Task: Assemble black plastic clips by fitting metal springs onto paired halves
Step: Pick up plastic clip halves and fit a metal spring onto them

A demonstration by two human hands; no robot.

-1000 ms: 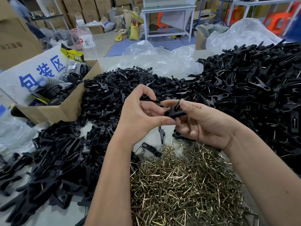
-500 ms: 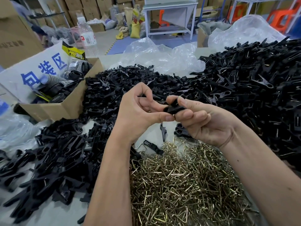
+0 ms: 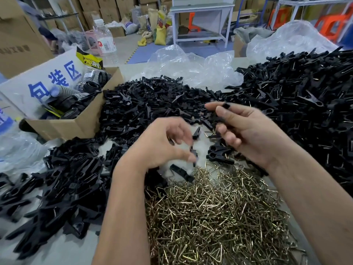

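My right hand [image 3: 250, 136] is raised over the table and pinches a black plastic clip [image 3: 225, 107] between thumb and forefinger; the clip is partly hidden by the fingers and blurred. My left hand [image 3: 164, 146] hovers lower, its fingers loosely curled and blurred, with nothing seen in them. Its thumb tip is beside a loose black half [image 3: 194, 154] lying on the table. A heap of brass-coloured metal springs [image 3: 219, 217] lies just in front of both hands. Loose black halves [image 3: 145, 104] are piled behind and to the left.
A large heap of black clips with springs [image 3: 298, 88] fills the right side. A cardboard box [image 3: 76, 129] of dark parts stands at the left. Clear plastic bags [image 3: 193, 67] lie at the back, and a water bottle [image 3: 105, 41] stands behind the box.
The hands, joined on one clip before, have parted. My right hand has lifted up and right with the clip. My left hand has let go and dropped toward the table.
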